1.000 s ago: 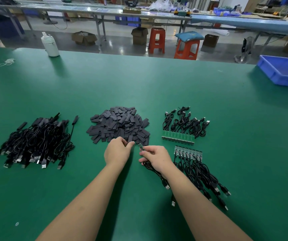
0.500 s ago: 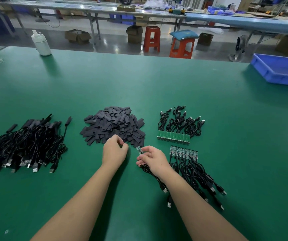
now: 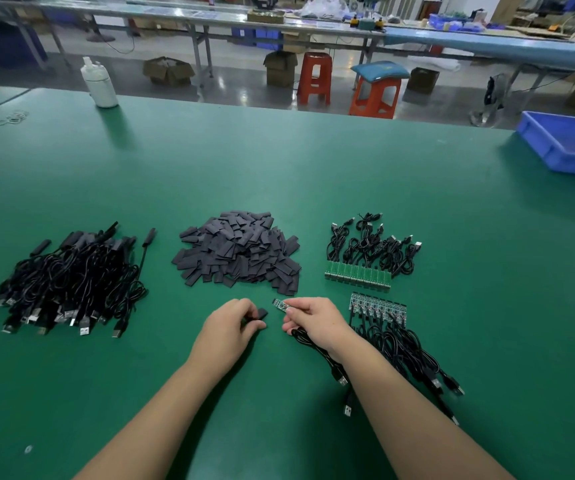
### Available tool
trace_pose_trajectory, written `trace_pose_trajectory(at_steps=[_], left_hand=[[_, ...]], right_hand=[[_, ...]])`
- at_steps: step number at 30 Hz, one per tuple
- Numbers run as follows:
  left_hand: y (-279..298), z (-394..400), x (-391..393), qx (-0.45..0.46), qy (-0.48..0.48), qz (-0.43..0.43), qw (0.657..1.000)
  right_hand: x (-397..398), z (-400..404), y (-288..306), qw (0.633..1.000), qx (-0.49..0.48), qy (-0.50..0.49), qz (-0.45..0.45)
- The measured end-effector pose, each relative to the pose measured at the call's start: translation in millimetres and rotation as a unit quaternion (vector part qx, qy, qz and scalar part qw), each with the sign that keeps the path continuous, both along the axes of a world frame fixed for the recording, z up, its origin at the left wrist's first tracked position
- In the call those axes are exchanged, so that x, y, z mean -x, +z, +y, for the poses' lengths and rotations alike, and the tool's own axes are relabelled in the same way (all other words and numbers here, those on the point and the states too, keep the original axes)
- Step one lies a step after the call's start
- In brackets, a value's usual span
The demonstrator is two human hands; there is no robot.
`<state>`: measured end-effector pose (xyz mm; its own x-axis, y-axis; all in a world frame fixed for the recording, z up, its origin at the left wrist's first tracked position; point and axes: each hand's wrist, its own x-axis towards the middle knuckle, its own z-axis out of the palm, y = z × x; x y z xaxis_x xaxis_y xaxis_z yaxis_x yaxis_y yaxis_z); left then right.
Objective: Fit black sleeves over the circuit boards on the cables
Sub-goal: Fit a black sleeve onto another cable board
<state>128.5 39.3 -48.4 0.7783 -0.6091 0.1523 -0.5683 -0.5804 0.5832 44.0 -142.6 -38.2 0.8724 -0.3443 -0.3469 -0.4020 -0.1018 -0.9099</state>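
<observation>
Since a moment before, the left hand had come away from the sleeve pile with one flat black sleeve pinched in its fingers. That sleeve hung just beside the board, not yet touching. The right hand gripped the thin green board by its back end, tip poking out toward the sleeve, likely so it could slide straight in. Its black cable trailed down under the wrist. More bare boards lay in neat rows to the right, easy to grab. Finished cables sat heaped on the left of the smooth green table.
</observation>
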Motion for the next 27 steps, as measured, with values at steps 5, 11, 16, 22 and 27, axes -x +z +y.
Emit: trace_pose_trajectory(at_steps=[5, 11, 16, 22, 27], left_hand=[[3, -2, -3, -0.023, 0.004, 0.000, 1.000], [10, -2, -15, -0.173, -0.040, -0.044, 0.983], [13, -4, -23, -0.171, -0.039, -0.036, 0.984], [11, -1, -19, -0.053, -0.048, -0.005, 0.997], [9, -2, -15, 0.026, -0.036, 0.009, 0.999]], right_hand=[[-1, -2, 0, 1.000, -0.015, 0.007, 0.006], [-1, -1, 0, 1.000, -0.022, 0.016, 0.002], [0, -4, -1, 1.000, -0.016, 0.024, 0.005], [-1, -5, -5, 0.999, 0.000, 0.034, 0.004], [-1, -7, -9, 0.999, -0.003, 0.039, 0.000]])
